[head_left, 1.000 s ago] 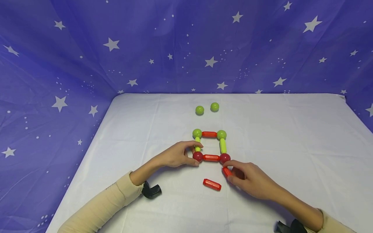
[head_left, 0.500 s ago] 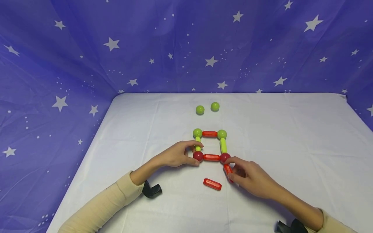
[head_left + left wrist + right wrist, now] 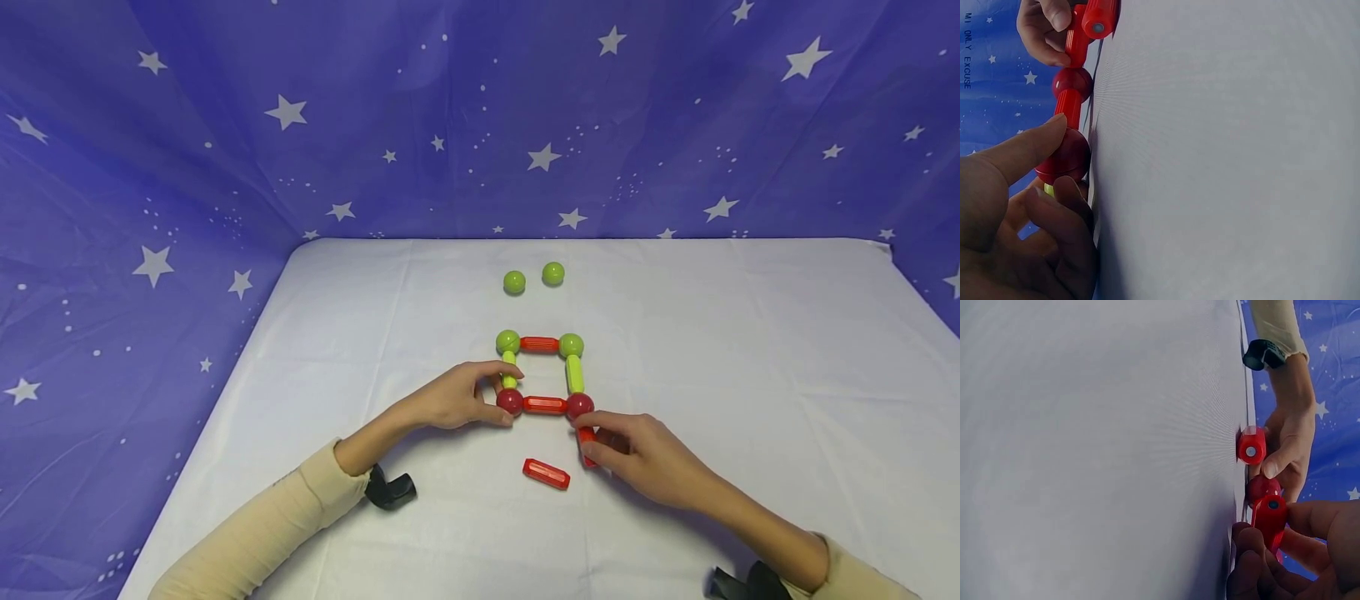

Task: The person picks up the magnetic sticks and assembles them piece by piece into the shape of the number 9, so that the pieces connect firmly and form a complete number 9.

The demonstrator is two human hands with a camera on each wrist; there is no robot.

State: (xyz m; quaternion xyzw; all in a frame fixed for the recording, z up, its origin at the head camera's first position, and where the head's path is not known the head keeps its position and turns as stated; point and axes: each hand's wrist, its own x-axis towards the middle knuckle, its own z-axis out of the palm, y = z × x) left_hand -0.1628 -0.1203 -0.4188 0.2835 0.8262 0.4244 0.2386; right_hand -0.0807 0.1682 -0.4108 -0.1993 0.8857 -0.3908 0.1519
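Showing nearest, two beige sleeves flank the near side of the square, each with a black device at the wrist. Just in front of the square lies a loose rod, red and slightly slanted. Past it, at the square's near right corner, the right hand leans in with bent fingers, pinching a held rod, also red, between thumb and fingertips. That rod points at the right red ball; the fingertips partly cover the join, so I can't be sure the two meet. On the square's left, the left hand reaches across from the side, thumb and fingers partly spread around the left red ball, gripping it, the forefinger arching over the lime rod behind. Between the red balls runs the near rod, red. Lime rods form the square's sides, leading to green corners joined by a red far rod. Beyond the square, two loose green balls sit near each other on the white cloth. Farthest back, behind the square, hangs a blue star curtain.
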